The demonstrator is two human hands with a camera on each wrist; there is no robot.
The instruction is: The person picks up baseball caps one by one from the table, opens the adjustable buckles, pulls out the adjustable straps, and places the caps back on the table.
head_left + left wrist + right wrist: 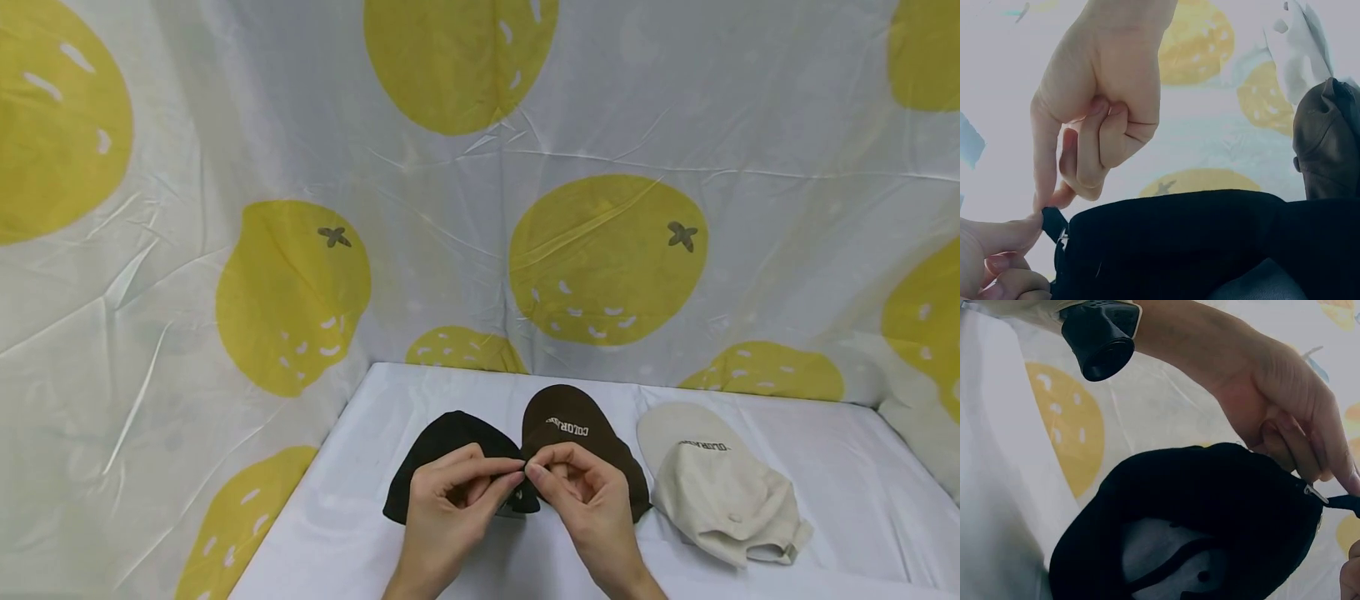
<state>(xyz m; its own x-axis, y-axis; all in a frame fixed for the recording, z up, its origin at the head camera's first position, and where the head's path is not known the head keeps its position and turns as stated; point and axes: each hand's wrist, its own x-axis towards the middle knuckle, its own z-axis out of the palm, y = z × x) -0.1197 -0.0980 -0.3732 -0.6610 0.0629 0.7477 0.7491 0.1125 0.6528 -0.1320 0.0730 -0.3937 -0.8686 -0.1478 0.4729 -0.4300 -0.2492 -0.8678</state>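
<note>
A black cap [450, 433] sits on the white table, partly hidden behind my hands in the head view. My left hand [450, 500] and right hand [592, 504] meet at its near right side, thumb and index fingertips almost touching. Between them they pinch the cap's narrow black strap [1054, 223], one hand on each side of a short length. Close by the fingertips is a small metal buckle [1315, 492] on the strap. The cap's opening and grey lining [1160, 556] show in the right wrist view.
A brown cap [558, 408] with white lettering lies just behind my right hand, partly covered by it. To its right lies a cream cap [720, 492], its strap end toward me. White cloth [300, 283] with yellow lemon prints hangs behind and at the left.
</note>
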